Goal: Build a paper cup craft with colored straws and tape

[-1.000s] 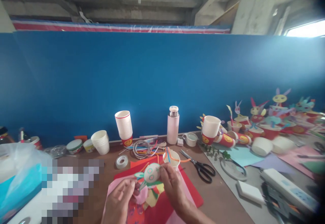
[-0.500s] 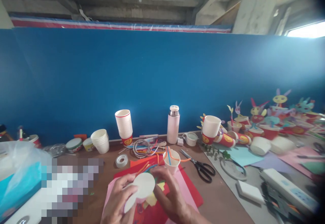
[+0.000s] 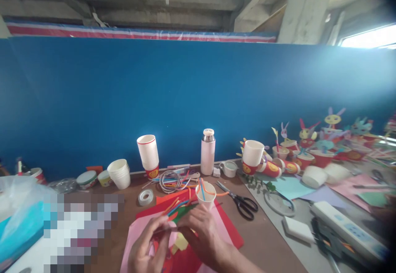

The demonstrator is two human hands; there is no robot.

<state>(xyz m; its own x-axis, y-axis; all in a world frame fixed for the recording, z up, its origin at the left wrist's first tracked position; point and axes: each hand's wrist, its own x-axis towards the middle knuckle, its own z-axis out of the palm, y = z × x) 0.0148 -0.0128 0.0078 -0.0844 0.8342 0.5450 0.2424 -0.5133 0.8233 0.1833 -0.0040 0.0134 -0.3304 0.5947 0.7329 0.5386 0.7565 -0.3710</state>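
Observation:
Low in the middle, my left hand pinches a pale paper cutout, now turned nearly edge-on. My right hand is closed at the cutout's other side, its fingertips partly hidden behind its own knuckles. Beneath both hands lie a pink sheet and a red sheet of paper. Yellow paper scraps show between the hands. Just beyond my right hand stands a white paper cup with orange and blue pipe cleaners in it.
Black-handled scissors lie right of the cup, a tape roll left. Behind stand stacked cups and a pink thermos. A power strip and several cup figures occupy the right. A blue partition rises behind.
The cutout has tilted from facing me to nearly edge-on. My right hand, earlier apart with fingers spread, has moved left and closed at its edge. The view has shifted slightly right.

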